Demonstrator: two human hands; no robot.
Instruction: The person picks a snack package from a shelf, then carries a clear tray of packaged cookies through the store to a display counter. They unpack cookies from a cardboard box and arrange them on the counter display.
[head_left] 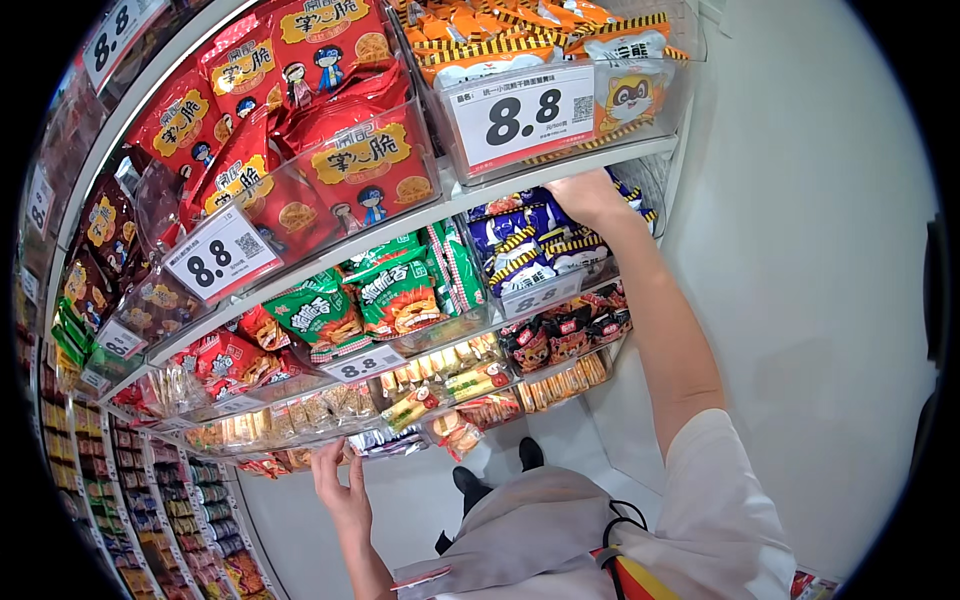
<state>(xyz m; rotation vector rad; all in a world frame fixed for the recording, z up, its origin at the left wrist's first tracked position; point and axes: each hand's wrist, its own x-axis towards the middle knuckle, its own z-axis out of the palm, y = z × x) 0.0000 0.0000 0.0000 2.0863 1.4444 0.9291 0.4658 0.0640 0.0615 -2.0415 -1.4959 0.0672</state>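
My right hand reaches into a clear bin of dark blue snack packets with yellow-and-black striped edges, under the upper shelf. Its fingers are hidden among the packets and behind the shelf edge, so any grip on a packet cannot be seen. Lower down, my left hand is raised at the edge of a low shelf, its fingers apart and nothing visible in them. Close above its fingertips are clear-wrapped snacks. Green snack packets fill the bin to the left of the blue ones.
Above are red snack bags and orange snack packets in clear bins with white price cards. Black packets lie below the blue ones. A white wall stands at right. More stocked shelves run along the left.
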